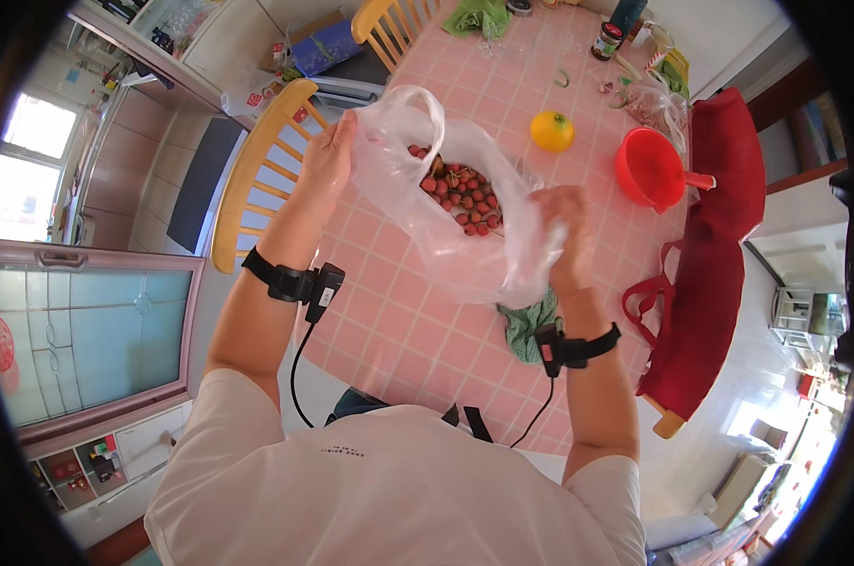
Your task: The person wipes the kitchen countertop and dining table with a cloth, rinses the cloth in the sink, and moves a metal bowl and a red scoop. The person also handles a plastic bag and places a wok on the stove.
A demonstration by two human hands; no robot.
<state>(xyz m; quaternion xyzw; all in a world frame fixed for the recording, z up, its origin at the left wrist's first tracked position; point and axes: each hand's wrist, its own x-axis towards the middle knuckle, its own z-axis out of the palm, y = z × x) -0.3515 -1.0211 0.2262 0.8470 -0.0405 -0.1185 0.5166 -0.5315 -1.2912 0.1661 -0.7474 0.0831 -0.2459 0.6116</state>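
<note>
A white translucent plastic bag (462, 258) hangs spread between my two hands, its mouth facing up towards me. Small round red fruits (462, 191), some with stems, lie inside it. My left hand (330, 152) grips the bag's rim near one handle, at the upper left. My right hand (568, 226), blurred, is closed on the opposite side of the bag. Just below that side, a crumpled green cloth (529, 332) lies on the pink tiled table (398, 297). Beyond the bag sits a yellow round fruit (552, 131).
A red plastic colander (649, 170) with a handle stands at the right, beside a red chair cover (727, 283). A lidded jar (606, 41), a green cloth (478, 18) and a bag of scraps (657, 110) occupy the far end. Wooden chairs (257, 177) flank the left side.
</note>
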